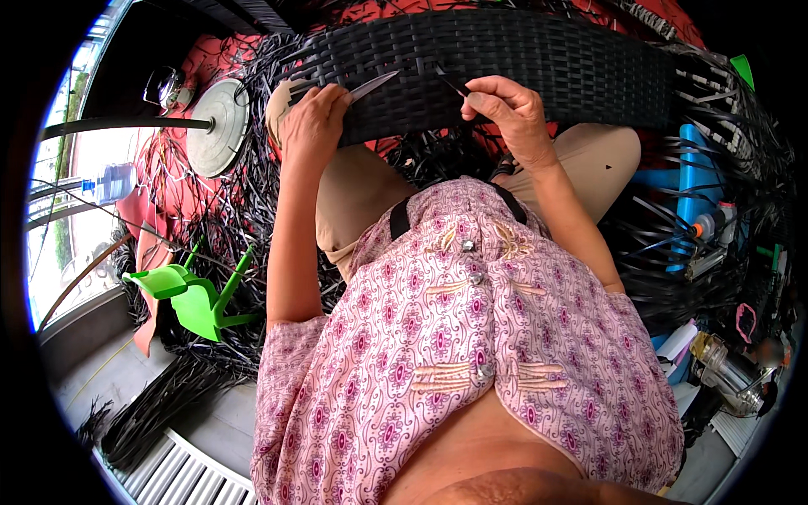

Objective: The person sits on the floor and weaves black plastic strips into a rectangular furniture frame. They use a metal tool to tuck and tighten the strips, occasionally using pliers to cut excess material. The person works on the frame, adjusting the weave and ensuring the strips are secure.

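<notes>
I see my left hand (313, 126) gripping a knife (370, 86), blade pointing to two o'clock; my right hand (505, 114) pinches a black strip (452, 83) at ten o'clock.

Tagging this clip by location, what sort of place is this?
Likely a wicker-weaving workshop floor: a black woven panel across the lap, loose black strips heaped around, a knife in the left hand.

Glossy black, seemingly plastic woven panel (505, 67)

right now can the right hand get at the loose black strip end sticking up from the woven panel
Probably yes. The right hand already pinches the black strip end at the woven panel, and nothing lies between them; the left hand holds a blade off to the side.
</notes>
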The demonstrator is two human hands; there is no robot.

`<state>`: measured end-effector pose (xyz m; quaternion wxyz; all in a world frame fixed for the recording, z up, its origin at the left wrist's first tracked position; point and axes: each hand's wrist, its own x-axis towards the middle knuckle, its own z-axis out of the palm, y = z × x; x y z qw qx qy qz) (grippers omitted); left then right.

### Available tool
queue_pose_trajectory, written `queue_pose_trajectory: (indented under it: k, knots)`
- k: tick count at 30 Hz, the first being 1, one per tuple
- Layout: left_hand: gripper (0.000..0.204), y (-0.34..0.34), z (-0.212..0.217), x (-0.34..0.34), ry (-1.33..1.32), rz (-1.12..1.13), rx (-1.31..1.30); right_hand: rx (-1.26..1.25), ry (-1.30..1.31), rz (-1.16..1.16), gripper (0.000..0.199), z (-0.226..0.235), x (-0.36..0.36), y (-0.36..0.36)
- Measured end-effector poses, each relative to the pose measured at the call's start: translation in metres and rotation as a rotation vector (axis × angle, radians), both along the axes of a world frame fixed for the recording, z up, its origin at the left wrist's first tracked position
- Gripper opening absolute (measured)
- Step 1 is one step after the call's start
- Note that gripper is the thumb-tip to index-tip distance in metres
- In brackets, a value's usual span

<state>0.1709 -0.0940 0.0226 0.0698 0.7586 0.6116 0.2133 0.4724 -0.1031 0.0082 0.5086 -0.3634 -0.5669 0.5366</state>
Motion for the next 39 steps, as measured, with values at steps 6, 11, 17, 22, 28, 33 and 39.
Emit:
queue_pose_trajectory:
  k: [6, 11, 17, 22, 28, 33, 39]
  knots:
    - [0.018, 0.016, 0.013, 0.005, 0.283, -0.011, 0.079, -0.052, 0.012, -0.012, 0.02, 0.0, -0.003, 0.001]
    - [0.017, 0.031, 0.018, 0.005, 0.284, -0.102, 0.109, -0.111, 0.058, -0.022, 0.02, -0.004, -0.003, 0.004]
    - [0.02, 0.049, 0.002, -0.012, -0.087, -0.19, 0.022, -0.135, 0.082, -0.022, 0.021, -0.013, 0.0, 0.009]
    - [0.021, 0.048, 0.001, 0.001, -0.11, -0.147, 0.044, -0.215, 0.191, -0.059, 0.021, -0.03, 0.0, 0.02]
    - [0.019, 0.044, -0.01, 0.017, -0.083, -0.117, 0.109, -0.235, 0.22, -0.07, 0.02, -0.031, -0.013, 0.02]
    - [0.02, 0.049, -0.009, 0.03, -0.034, -0.174, 0.159, -0.244, 0.198, -0.125, 0.018, -0.033, -0.009, 0.015]
    - [0.021, 0.037, -0.036, 0.023, 0.147, -0.07, 0.198, -0.041, 0.004, -0.034, 0.024, -0.031, -0.022, 0.025]
